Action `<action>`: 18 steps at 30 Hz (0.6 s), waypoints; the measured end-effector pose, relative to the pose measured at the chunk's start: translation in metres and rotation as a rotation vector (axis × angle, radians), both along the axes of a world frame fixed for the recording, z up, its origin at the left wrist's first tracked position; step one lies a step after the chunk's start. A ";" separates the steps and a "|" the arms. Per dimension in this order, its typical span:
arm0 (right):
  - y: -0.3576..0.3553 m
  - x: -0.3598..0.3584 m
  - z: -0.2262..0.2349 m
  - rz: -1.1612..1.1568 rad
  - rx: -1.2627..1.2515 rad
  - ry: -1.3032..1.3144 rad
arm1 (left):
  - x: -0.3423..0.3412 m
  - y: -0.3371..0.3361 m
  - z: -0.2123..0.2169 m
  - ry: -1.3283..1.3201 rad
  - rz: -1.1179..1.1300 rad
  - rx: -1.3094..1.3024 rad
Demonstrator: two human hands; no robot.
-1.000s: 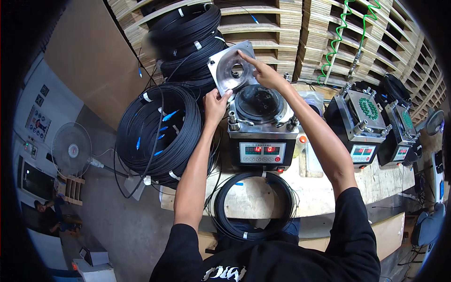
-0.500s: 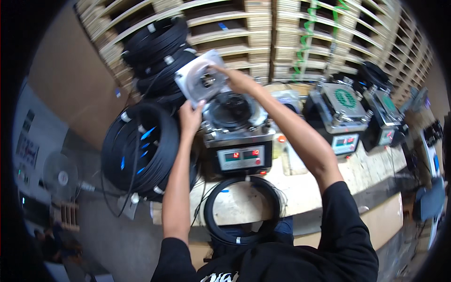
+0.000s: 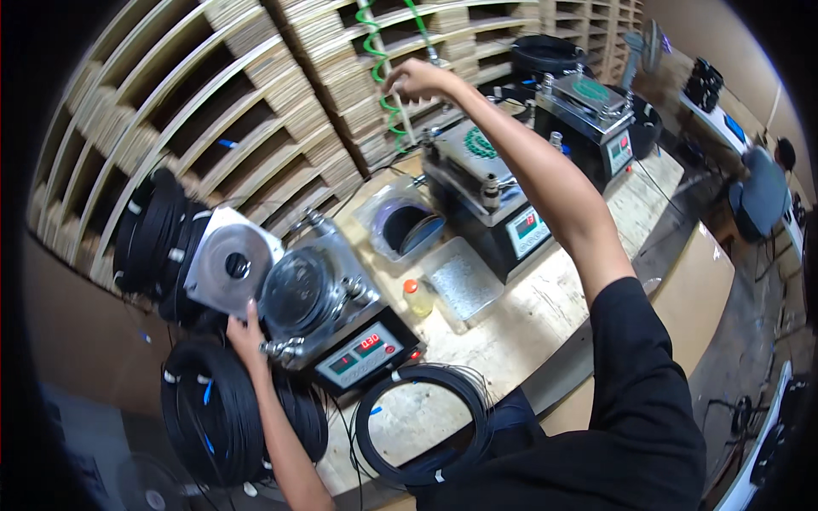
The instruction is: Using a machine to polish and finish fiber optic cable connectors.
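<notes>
My left hand [image 3: 245,339] grips the lower edge of a white square plate [image 3: 204,294] with its thumb on top. The plate is tilted up beside the nearest machine and carries a translucent round disc with a hole in its middle. Right next to it is that machine [image 3: 358,358], with a round dark part under a clear cover [image 3: 300,285] and metal clamps around it. My right hand [image 3: 417,83] is raised at the back beside a green coiled hose [image 3: 375,47]. Its fingers are bent and slightly apart, and nothing shows in them.
A black cable coil [image 3: 422,426] lies at the table's front edge; more coils [image 3: 213,417] are stacked at left. A yellowish bottle with orange cap [image 3: 417,300], a clear tray [image 3: 464,277] and a bagged roll [image 3: 405,226] sit between machines. Wooden pallets [image 3: 196,94] stand behind.
My right hand has left the white plate and swung right and up to the green hose. My left hand still holds the plate. The view has turned right, and the machine's display has changed.
</notes>
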State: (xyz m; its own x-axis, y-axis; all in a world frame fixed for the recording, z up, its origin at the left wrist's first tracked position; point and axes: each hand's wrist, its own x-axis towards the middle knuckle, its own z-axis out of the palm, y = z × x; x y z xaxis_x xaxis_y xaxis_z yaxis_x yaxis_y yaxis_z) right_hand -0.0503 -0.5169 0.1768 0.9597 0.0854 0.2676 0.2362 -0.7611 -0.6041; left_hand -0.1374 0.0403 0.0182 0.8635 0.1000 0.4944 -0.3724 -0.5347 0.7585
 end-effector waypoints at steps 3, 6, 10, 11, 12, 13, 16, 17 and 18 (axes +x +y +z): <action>-0.162 0.053 -0.031 -0.474 0.006 -0.155 | 0.016 -0.047 -0.010 0.060 -0.086 -0.071; -0.146 0.111 -0.062 -0.549 0.039 0.068 | -0.002 -0.012 -0.001 0.052 -0.023 -0.078; -0.205 0.147 -0.107 -0.782 -0.048 -0.034 | 0.010 -0.028 -0.013 0.091 -0.090 -0.094; -0.198 0.157 -0.116 -0.767 -0.034 -0.032 | 0.005 -0.028 -0.009 0.100 -0.064 -0.093; -0.196 0.163 -0.121 -0.736 -0.065 0.025 | 0.008 -0.025 -0.010 0.098 -0.055 -0.085; -0.188 0.168 -0.121 -0.696 -0.101 0.083 | 0.007 -0.019 -0.010 0.090 -0.028 -0.066; -0.164 0.154 -0.115 -0.599 -0.190 0.213 | 0.000 -0.014 -0.007 0.089 0.020 -0.046; -0.153 0.145 -0.110 -0.455 -0.176 0.062 | -0.004 -0.012 -0.003 0.083 0.038 -0.040; -0.147 0.136 -0.103 -0.314 -0.162 -0.095 | -0.004 -0.010 -0.001 0.107 0.059 -0.033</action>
State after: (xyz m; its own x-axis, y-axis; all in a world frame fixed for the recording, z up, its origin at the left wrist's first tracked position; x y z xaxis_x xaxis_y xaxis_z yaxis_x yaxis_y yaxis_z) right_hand 0.0854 -0.6635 0.0739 0.9176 -0.1607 0.3637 0.0252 -0.8893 -0.4567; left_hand -0.1417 0.0303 0.0168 0.9033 0.1665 0.3954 -0.2572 -0.5274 0.8097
